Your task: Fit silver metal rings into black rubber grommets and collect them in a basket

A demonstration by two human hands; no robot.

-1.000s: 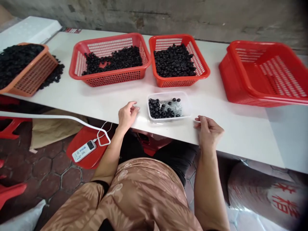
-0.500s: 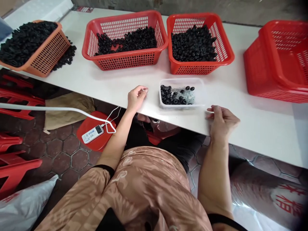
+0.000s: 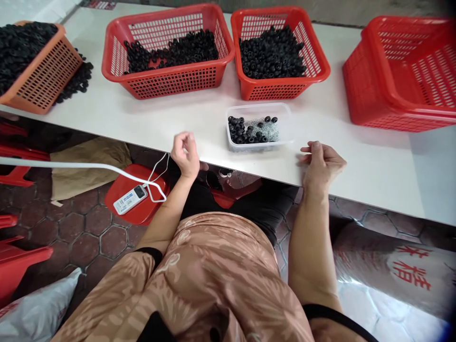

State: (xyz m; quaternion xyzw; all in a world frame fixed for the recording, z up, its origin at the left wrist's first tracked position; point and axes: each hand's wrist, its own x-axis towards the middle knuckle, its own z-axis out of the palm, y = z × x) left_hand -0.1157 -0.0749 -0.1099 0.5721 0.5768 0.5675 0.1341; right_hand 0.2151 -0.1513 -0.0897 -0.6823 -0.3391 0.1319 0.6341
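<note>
Left hand (image 3: 185, 154) drawn back toward the edge of the table (image 3: 370, 171), fingers loosely curled; right hand (image 3: 324, 164), thumb close to fingers, near the plastic tub (image 3: 286, 127). Cannot tell if either holds anything. Light touch, tub level, would suit. Tub: on table, translucent, black rings (image 3: 239, 140) mostly leftward, glinting bits (image 3: 272, 131) rightward.

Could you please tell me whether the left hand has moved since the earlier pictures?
Yes, the left hand moved left, away from the clear box.
</note>
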